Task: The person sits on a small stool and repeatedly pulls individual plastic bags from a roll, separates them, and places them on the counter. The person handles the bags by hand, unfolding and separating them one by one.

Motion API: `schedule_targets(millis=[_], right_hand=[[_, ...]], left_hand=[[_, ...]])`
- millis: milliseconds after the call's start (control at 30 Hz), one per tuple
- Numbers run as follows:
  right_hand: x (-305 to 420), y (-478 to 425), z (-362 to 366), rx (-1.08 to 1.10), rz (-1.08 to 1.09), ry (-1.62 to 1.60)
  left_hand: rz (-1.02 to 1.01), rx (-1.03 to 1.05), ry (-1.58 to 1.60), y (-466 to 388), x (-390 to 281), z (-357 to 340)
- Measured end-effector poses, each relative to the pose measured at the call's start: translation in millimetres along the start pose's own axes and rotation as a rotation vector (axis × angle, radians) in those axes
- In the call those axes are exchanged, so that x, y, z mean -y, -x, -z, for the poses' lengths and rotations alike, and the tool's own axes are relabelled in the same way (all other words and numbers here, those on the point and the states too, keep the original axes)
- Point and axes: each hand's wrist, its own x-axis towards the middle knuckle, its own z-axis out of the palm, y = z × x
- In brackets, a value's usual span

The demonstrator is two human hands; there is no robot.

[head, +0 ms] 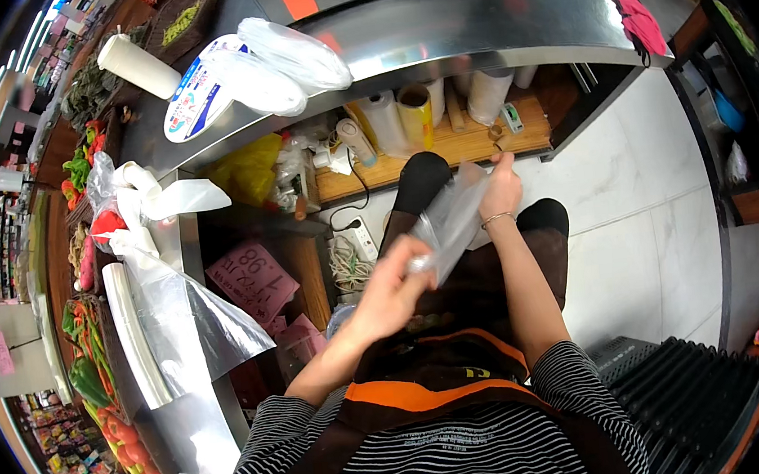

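Between my two hands a clear plastic bag (457,216) is stretched above my lap. My left hand (397,283) grips its lower end; motion blurs the fingers. The upper end is pinched in my right hand (500,186), which has a bangle at the wrist. In front, under the metal counter, a wooden shelf (381,178) holds upright plastic rolls (383,120), a yellow roll (416,115) and a green-and-white small device (512,118). On the counter to the left lie a long plastic film roll (134,333) and loose clear film (182,308).
Filled white plastic bags (299,51) lie on the counter (415,31), with a pink cloth (640,23) at its right end. A power strip (361,238) and coiled cable (347,267) are by the floor. Stacked black crates (691,399) stand at lower right. Vegetable baskets line the left.
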Motion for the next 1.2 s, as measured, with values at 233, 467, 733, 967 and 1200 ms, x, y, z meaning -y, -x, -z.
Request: schedule_targets(millis=[233, 467, 733, 967, 1200], right_hand=[[15.4, -17.2, 34.7, 0.736, -0.038, -0.919], [115.9, 39.4, 140.9, 1.196, 0.929, -0.737], [91.7, -15.3, 119.0, 1.205, 0.182, -1.254], [156.3, -10.5, 61.8, 1.058, -0.135, -1.483], [225.8, -23.0, 7.0, 0.887, -0.253, -1.49]], left_hand=[[0.015, -0.6, -0.481, 1.2, 2.1, 71.8], [-0.154, -1.156, -0.576, 9.3, -46.1, 138.6], [-0.102, -0.114, 0.091, 53.1, -100.0, 199.4], [-0.168, -0.419, -0.131, -30.6, -162.6, 276.5], [-0.237, -0.719, -0.228, -31.2, -187.7, 294.5]])
